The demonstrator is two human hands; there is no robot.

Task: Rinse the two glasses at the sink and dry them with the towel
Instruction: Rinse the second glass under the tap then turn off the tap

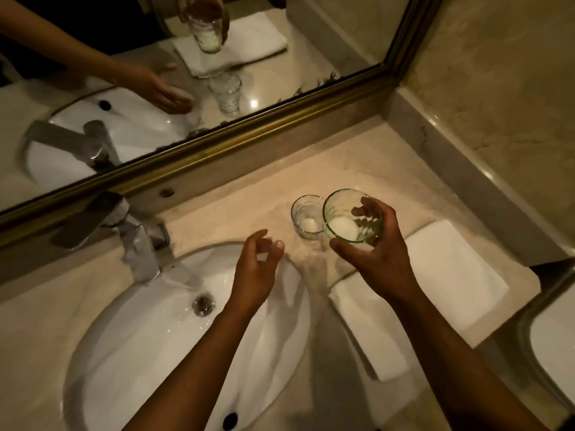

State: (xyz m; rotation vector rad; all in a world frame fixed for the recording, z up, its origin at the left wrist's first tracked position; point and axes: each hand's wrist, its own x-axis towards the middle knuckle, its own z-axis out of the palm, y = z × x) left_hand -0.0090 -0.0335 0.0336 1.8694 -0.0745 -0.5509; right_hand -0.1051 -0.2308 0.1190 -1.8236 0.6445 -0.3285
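Water runs from the tap (137,244) at the left of the frame into the sink (130,337), so we judge the rinsing is about to begin or under way. Our right hand (370,244), right of centre, has its fingers clamped around one glass (351,216), thumb at the near side and fingertips over the far rim, holding it above the counter (249,188) and tipped toward us so the mouth shows. The other glass (306,216) stands upright on the counter just beside it, to its left, likely waiting its turn. Our left hand (258,269) hovers over the sink's right rim, fingers loosely curled and apart, holding nothing, perhaps ready to help. The towel (435,290) lies folded flat at the lower right, close at hand for drying.
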